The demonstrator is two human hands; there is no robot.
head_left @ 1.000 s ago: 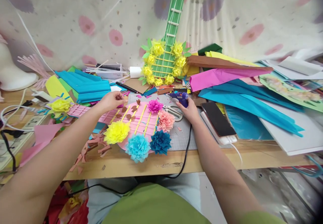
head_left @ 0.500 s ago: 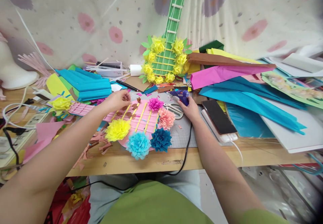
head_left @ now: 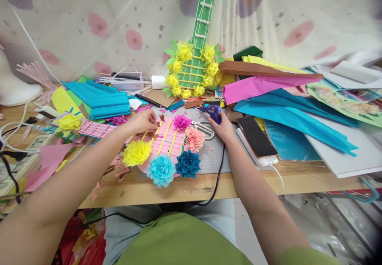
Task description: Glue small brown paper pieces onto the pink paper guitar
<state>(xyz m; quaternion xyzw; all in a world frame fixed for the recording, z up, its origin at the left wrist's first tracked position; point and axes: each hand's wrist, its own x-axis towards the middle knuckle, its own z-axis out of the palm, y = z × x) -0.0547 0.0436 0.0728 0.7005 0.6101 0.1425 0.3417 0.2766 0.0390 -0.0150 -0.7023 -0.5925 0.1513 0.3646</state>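
A pink paper guitar lies on the cutting mat, with yellow strips across its body and paper flowers round its rim. My left hand is over its upper left part, the fingers pinched on brown paper pieces that the fingers partly cover. In my right hand is a blue glue gun, its nozzle pointing left and its black cord trailing down. Between that hand and the guitar lie scissors. A magenta flower sits nearest to them on the guitar.
Behind stands a green paper guitar ringed with yellow flowers. A phone rests on a white block at right, beside stacked coloured paper. Folded blue paper, cords and a power strip lie left. Paper scraps are scattered about.
The brown paper pieces that lay on the guitar body are now gathered at my left hand, which has moved slightly. My right hand still holds the glue gun. The view has shifted a little.
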